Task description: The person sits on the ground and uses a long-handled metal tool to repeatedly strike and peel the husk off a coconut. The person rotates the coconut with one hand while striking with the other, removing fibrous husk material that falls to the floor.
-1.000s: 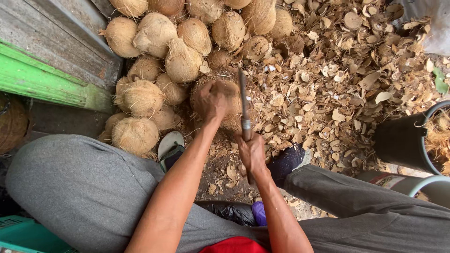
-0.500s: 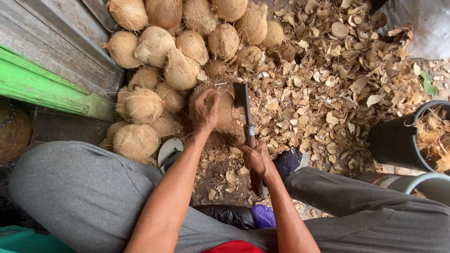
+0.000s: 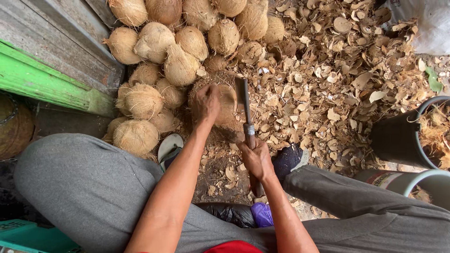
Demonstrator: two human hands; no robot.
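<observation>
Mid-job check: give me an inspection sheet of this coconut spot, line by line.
Surface: bare ground strewn with husk bits.
Job's things: coconut under the left hand; chopping knife in the right hand, blade against the coconut.
Clutter: shell chips heaped to the right; pile of coconuts behind.
Grippers: left hand on the coconut, right hand closed on the knife handle.
Cables: nothing seen.
Surroundings: green board at left, black bucket at right.
</observation>
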